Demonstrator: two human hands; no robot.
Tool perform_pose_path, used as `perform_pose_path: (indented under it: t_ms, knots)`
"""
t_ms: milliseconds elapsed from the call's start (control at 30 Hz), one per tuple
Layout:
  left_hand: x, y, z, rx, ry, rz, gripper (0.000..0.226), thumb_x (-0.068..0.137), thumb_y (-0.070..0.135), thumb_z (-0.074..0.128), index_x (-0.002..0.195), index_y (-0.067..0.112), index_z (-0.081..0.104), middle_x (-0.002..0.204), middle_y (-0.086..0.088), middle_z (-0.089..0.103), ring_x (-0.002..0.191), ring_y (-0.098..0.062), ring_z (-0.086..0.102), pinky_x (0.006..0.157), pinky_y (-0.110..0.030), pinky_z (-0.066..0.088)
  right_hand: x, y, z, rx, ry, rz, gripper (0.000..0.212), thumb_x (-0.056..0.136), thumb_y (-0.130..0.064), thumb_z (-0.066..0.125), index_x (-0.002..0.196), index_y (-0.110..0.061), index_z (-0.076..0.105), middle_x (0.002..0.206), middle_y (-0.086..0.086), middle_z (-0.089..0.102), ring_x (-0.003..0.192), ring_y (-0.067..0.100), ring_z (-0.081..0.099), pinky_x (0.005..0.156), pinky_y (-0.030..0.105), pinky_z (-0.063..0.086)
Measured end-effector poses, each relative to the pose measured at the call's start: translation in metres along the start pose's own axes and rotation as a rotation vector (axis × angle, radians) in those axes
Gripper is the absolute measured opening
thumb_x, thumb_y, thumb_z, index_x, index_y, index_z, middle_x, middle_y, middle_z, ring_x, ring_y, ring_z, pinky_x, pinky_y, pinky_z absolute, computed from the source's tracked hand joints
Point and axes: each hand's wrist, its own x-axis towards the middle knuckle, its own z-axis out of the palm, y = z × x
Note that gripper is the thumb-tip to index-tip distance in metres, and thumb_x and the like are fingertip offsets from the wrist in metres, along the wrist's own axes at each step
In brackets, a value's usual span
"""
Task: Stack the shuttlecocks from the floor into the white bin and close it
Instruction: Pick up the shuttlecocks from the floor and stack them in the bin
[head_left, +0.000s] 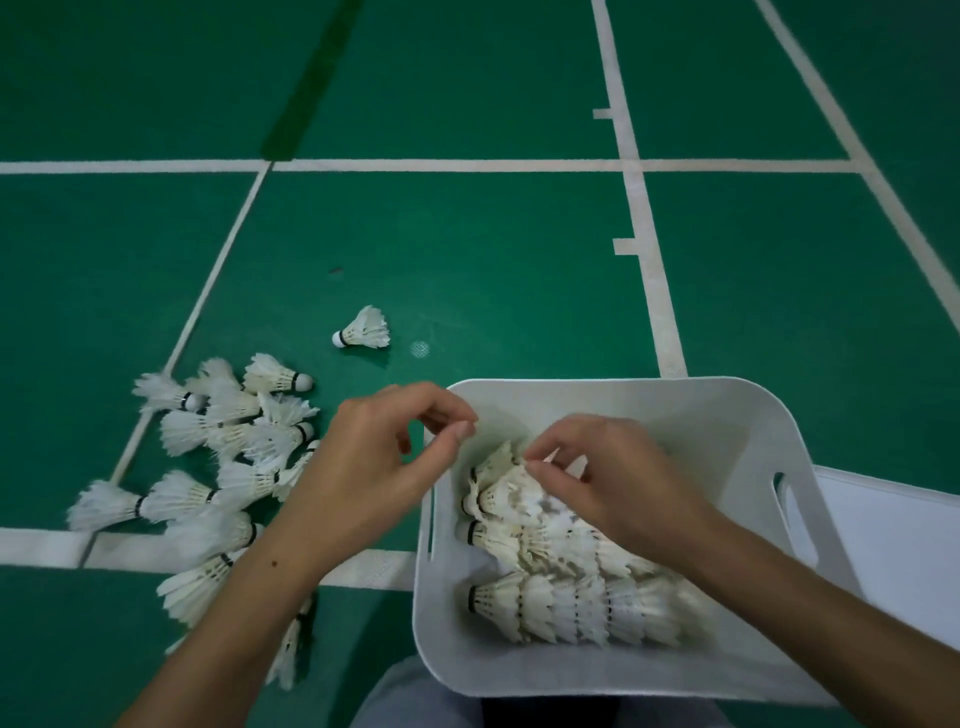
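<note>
Nearest the camera, grey trouser cloth (410, 696) at the bottom edge. Just beyond, white bin (727, 415) on the green floor (467, 249), lid off, rounded rim, slot handle in its right wall. Inside, nested rows of shuttlecocks (571, 603) lying on their sides, cork ends toward the left wall; 3 rows visible, the front one the longest.

Right hand (618, 478) over the bin's middle, thumb and forefinger pinched on the feather skirt of the top shuttlecock (506, 488) in the back row, other fingers curled. Left hand (374, 462) over the bin's left rim, fingers bent and narrow, thumb tip near forefinger tip; nothing seen between them.

Right of the bin, flat white lid (893, 545) on the floor, partly hidden behind the bin wall.

Left of the bin, loose pile of shuttlecocks (218, 467) scattered on the floor across white court lines (363, 166), some partly nested, some under the left forearm. Count unclear.

Farther out, 1 lone shuttlecock (363, 328) on its side, cork to the left, well apart from the pile. Beyond it, a small dark speck (335, 270) on the green, then more court lines running off to the top.
</note>
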Motion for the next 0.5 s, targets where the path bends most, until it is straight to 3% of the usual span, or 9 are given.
perform_pose_path:
  t_ms: [167,367,500]
  knots:
    - [-0.03,-0.045,-0.023,-0.073,0.188,-0.267,0.014,0.097,0.014,0.071,0.091,0.026,0.075,0.088,0.01,0.077,0.082,-0.012,0.069,0.067,-0.039,0.056,0.04,-0.044,-0.017,-0.119,0.135,-0.311,0.014,0.1,-0.033,0.061,0.101,-0.024,0.071,0.096,-0.013,0.068,0.09,0.011,0.062,0.078,0.037,0.054]
    - [-0.054,-0.119,-0.045,0.206,0.263,-0.487,0.012,0.093,0.017,0.076,0.09,0.027,0.073,0.076,0.015,0.073,0.075,0.0,0.068,0.061,-0.016,0.052,0.126,-0.083,0.002,-0.3,-0.092,-0.457,0.015,0.102,-0.036,0.056,0.105,-0.027,0.068,0.106,-0.009,0.068,0.101,0.018,0.058,0.087,0.042,0.052]
    - [-0.063,-0.152,-0.058,0.35,0.23,-0.628,0.016,0.089,0.024,0.083,0.097,0.028,0.069,0.084,0.016,0.07,0.076,0.001,0.067,0.07,-0.028,0.059,0.179,-0.094,0.026,-0.363,-0.256,-0.456,0.012,0.098,-0.033,0.059,0.101,-0.027,0.069,0.104,-0.006,0.072,0.1,0.022,0.065,0.083,0.043,0.056]
